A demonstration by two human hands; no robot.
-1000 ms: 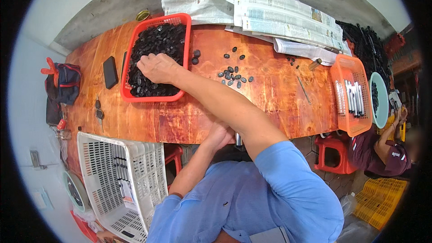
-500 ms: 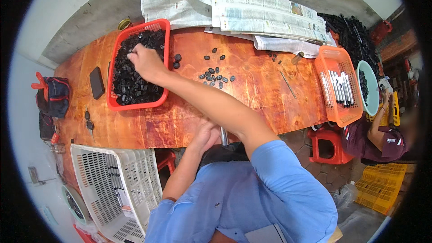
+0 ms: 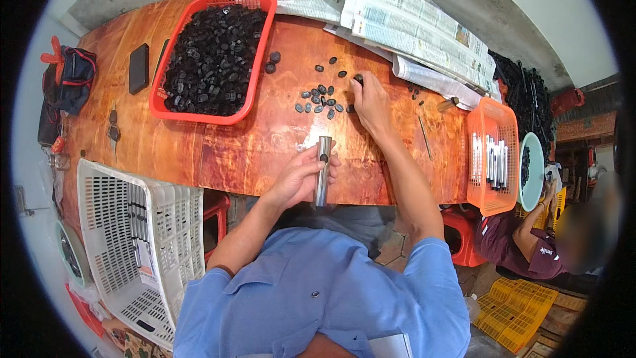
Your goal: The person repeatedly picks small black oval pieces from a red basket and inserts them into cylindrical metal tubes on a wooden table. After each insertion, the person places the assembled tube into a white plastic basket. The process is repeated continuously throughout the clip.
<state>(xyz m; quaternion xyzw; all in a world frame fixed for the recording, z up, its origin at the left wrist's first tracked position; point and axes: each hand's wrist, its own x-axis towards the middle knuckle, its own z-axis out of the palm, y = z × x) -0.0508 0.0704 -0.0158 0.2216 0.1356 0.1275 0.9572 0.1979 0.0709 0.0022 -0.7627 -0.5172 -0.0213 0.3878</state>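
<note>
My left hand [image 3: 298,178] is wrapped round a shiny metal tube [image 3: 322,184], held upright near the table's front edge. A small black oval piece [image 3: 323,158] shows on the tube's side, close to my thumb. Further out over the table, the fingers of my right hand [image 3: 374,107] are closed on a dark round-ended piece [image 3: 358,79]; most of it is hidden, so its kind is unclear. Just left of that hand lies a loose cluster of black oval pieces [image 3: 316,99]. A red basket [image 3: 228,119] heaped with similar black pieces stands at the far left.
Newspapers [image 3: 397,16] cover the table's back. At right are an orange basket [image 3: 491,205] of metal tubes and a pale green basin [image 3: 531,185]. A thin rod [image 3: 424,138] lies on the table. A white crate [image 3: 189,225] stands front left; a co-worker's sleeve [image 3: 497,242] shows at right.
My right hand has left the red basket and crossed to the right of the oval cluster, where it grips a dark piece. My left hand has raised the metal tube above the table edge.
</note>
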